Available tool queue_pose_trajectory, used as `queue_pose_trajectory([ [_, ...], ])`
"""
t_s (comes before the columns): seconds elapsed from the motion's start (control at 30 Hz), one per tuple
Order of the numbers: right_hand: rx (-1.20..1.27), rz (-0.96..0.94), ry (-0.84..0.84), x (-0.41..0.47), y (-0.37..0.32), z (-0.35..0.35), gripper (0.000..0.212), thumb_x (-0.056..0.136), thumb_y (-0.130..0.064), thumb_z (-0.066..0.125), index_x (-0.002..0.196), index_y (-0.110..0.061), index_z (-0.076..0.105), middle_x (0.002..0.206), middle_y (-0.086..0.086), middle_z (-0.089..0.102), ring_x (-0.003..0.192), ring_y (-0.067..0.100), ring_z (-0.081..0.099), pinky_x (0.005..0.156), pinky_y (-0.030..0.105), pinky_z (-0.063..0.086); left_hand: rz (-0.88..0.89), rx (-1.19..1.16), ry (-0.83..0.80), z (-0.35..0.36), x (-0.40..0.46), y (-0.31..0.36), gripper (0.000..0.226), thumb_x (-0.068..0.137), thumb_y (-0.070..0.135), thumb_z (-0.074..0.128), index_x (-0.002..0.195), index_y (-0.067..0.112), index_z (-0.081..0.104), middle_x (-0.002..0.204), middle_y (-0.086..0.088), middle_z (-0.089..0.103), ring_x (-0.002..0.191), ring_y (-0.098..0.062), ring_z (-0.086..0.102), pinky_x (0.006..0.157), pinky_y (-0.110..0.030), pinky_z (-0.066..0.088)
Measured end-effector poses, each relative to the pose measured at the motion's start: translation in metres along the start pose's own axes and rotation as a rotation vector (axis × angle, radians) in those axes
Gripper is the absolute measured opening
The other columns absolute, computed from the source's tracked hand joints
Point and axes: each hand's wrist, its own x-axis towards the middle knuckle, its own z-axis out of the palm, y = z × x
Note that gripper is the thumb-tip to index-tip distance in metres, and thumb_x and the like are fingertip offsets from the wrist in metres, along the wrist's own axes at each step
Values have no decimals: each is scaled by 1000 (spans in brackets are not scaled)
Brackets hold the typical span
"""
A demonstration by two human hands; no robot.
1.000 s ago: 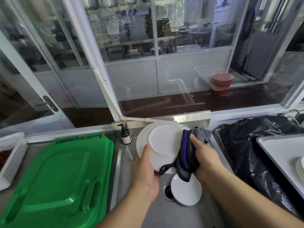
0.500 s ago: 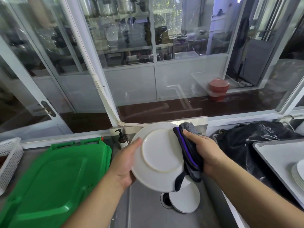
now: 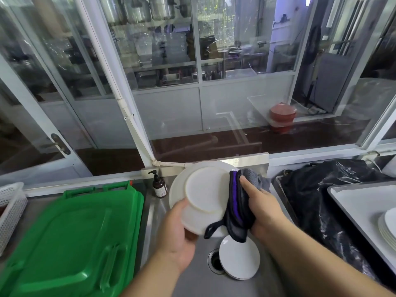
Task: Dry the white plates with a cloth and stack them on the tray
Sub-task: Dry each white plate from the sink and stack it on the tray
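Over the steel sink [image 3: 188,275] my left hand [image 3: 177,239] grips a white plate [image 3: 199,196] by its lower edge, its underside facing me and tilted upright. My right hand [image 3: 263,209] holds a dark cloth with a purple stripe [image 3: 237,209] folded over the plate's right rim. Another white plate [image 3: 240,257] lies in the sink beside the drain, below the cloth. At the far right a white tray [image 3: 360,202] carries a stack of white plates [image 3: 387,227], partly cut off by the frame edge.
A green plastic lid [image 3: 70,239] covers the counter left of the sink. A brown pump bottle [image 3: 159,186] stands at the sink's back left corner. A black plastic bag [image 3: 317,200] lies between sink and tray. A white basket [image 3: 10,209] sits far left. Glass panels rise behind.
My left hand has shifted from the plate's left edge down to its lower edge. The plate has turned a little, and my right hand with the cloth stays on the right rim.
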Motion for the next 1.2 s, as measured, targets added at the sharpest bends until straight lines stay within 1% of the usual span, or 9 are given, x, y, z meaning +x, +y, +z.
queue_pose_trajectory([
  [0.13,-101,47,-152,3,-22,-8,41,90,-35,82,106,2,79,94,22,79,72,31,77,63,38,63,-17,135,-58,-19,15,28,35,99,42,57,112,23,83,117,-14,79,97,-30,78,90,-45,57],
  [0.37,-153,42,-188,5,-33,-1,36,89,-35,84,94,1,83,95,22,80,72,31,78,60,35,63,-3,262,-124,-20,20,52,55,84,48,70,126,14,76,124,-20,75,112,-39,74,93,-49,59],
  [0.47,-93,-11,-95,6,-25,5,36,88,-38,85,101,-4,81,96,19,81,80,34,80,68,41,65,63,167,-82,-14,14,44,52,85,47,68,126,15,75,119,-16,78,107,-35,76,83,-44,63],
  [0.57,-16,-73,18,5,-3,15,37,87,-44,84,107,-14,78,97,10,83,88,30,81,86,50,65,134,66,-8,2,9,23,40,98,44,63,128,18,71,117,-9,79,106,-28,77,90,-44,60],
  [0.8,24,-22,68,3,13,14,36,92,-43,80,110,-12,76,96,9,83,89,30,81,92,55,63,37,-82,-12,3,1,-12,34,103,34,58,132,19,68,122,-11,78,108,-27,77,78,-38,64],
  [0.9,-54,-7,-13,5,-2,6,38,91,-40,82,105,-5,78,93,16,81,81,32,79,78,47,66,6,-43,-2,-11,10,4,45,87,30,65,129,14,71,119,-16,78,105,-33,76,85,-44,63],
  [1.0,-154,9,-149,5,-18,-1,39,90,-39,82,96,0,80,87,20,79,67,29,76,59,35,62,27,104,-57,-23,18,30,42,93,46,61,121,19,78,115,-13,79,101,-31,77,82,-42,62],
  [1.1,-217,9,-213,5,-25,-2,34,89,-39,83,86,-5,83,87,21,78,65,29,74,58,34,61,41,222,-104,-25,19,45,46,85,53,68,117,23,81,118,-16,78,106,-38,76,84,-48,63],
  [1.2,-187,-7,-153,5,-22,3,34,88,-39,84,90,-4,83,94,22,80,72,32,77,63,37,64,78,174,-35,-21,16,44,37,90,45,68,112,19,82,113,-17,79,95,-35,79,64,-42,64],
])
